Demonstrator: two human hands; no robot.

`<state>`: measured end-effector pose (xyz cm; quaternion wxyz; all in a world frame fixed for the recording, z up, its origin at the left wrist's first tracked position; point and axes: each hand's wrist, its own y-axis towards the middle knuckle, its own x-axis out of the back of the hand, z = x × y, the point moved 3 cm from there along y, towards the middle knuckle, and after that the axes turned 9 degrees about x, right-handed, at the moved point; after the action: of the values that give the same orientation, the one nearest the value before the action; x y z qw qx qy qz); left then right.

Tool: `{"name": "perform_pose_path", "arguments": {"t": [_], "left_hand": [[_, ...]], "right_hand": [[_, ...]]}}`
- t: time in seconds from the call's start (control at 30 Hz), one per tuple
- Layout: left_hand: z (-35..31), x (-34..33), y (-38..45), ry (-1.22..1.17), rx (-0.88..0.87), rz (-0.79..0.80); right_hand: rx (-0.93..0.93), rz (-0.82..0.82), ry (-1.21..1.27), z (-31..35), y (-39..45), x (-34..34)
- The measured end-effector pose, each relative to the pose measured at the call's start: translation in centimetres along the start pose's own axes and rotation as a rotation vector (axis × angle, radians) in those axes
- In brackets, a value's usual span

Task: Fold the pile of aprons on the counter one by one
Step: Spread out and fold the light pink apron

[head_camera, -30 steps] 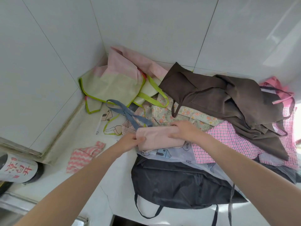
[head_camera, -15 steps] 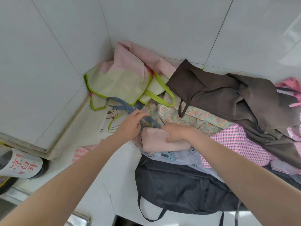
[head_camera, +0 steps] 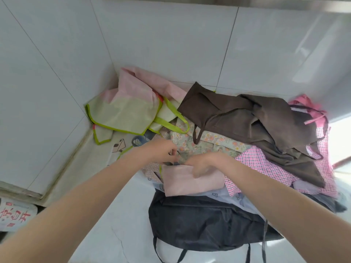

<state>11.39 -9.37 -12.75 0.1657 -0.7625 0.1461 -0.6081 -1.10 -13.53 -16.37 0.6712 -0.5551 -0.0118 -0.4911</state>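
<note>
Lining white counter (head_camera: pixel 117 221), tiled corner walls (head_camera: pixel 161 40)

Daylight floods in from the far right of the brown apron (head_camera: pixel 266 120), where the edge of the view burns out to plain white. The wall tiles (head_camera: pixel 284 54) above that apron carry broad pale glare streaks. Nearer to me than the brown apron, the dark apron (head_camera: pixel 205 224) stays murky, its folds hard to read. My hands cast only soft, faint shadows. My right hand (head_camera: pixel 203 164) is smeared by motion blur, fingers indistinct; my left hand (head_camera: pixel 161 150) is a little sharper. Tile seams bow outward toward the edges, and my forearms balloon at the bottom corners.
</note>
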Motion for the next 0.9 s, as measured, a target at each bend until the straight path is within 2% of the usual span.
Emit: {"name": "perform_pose_path", "arguments": {"t": [0.1,0.17,0.27,0.33,0.4,0.47,0.53,0.6,0.67,0.73,0.83,0.9], "left_hand": [[-1.0,2.5,-0.7,-0.041,-0.004,-0.162],[-1.2,3.8,-1.5,-0.129,-0.001,-0.217],[-0.8,5.0,-2.6,-0.445,0.059,-0.17],[-0.6,5.3,-3.4,-0.652,0.079,-0.046],[-0.7,6.0,-4.3,-0.811,0.058,0.07],[-0.3,7.0,-5.0,-1.067,0.041,0.162],[0.1,8.5,-5.5,-1.365,-0.016,0.218],[-0.4,10.8,-6.0,-1.505,-0.147,0.224],[-1.6,12.5,-6.7,-1.426,-0.251,0.204],[-3.0,13.9,-6.9,-1.212,-0.217,0.138],[-4.4,14.9,-6.6,-0.71,-0.087,-0.02],[-5.0,15.4,-6.1,-0.565,-0.039,-0.07]], "right_hand": [[-0.033,-0.202,0.446,-1.5,-2.4,1.7],[-0.041,-0.402,0.71,-2.2,-4.0,3.0],[-0.053,-0.713,0.905,-3.1,-6.5,5.4],[-0.014,-0.82,0.983,-3.1,-8.2,6.9],[0.041,-0.855,0.939,-2.3,-10.4,8.4],[0.107,-0.814,0.848,-1.1,-12.5,9.5],[0.175,-0.716,0.764,0.4,-14.5,10.4],[0.181,-0.61,0.586,2.3,-16.3,11.2],[0.114,-0.52,0.305,4.0,-17.4,12.0],[0.017,-0.469,0.049,5.4,-18.0,12.8],[-0.031,-0.495,-0.095,6.5,-18.7,13.5],[-0.061,-0.578,-0.124,6.5,-19.1,13.7]]}}
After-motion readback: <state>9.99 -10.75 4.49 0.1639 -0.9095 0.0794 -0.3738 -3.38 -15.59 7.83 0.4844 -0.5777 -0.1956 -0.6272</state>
